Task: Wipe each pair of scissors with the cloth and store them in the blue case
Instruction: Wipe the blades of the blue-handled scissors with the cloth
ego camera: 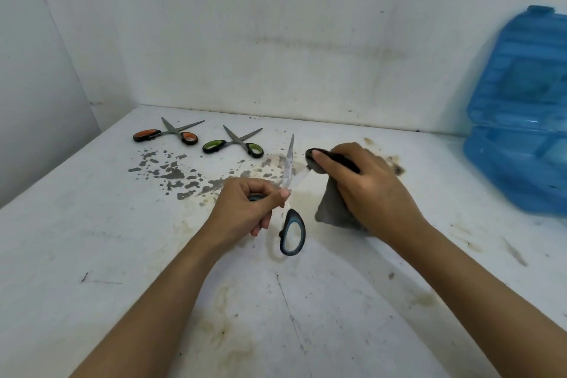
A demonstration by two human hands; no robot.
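Blue-handled scissors [290,199] held open over the middle of the white table [92,239]. One blade runs nearly straight away from the person, tip toward the back wall; the other splays right into the grey cloth [333,212]. One handle loop hangs down toward the person, the other is inside the left hand [250,209], which is curled round it with thumb at the pivot. Right hand [365,184] wraps the cloth round the right blade; that blade is mostly hidden and blurred, can't tell where its tip is. Orange-handled scissors [171,133] and green-handled scissors [237,144] lie open far left, side by side, apart, tips toward the wall. Blue case [518,120] stands open at right, cut off by the frame edge, contents unclear.
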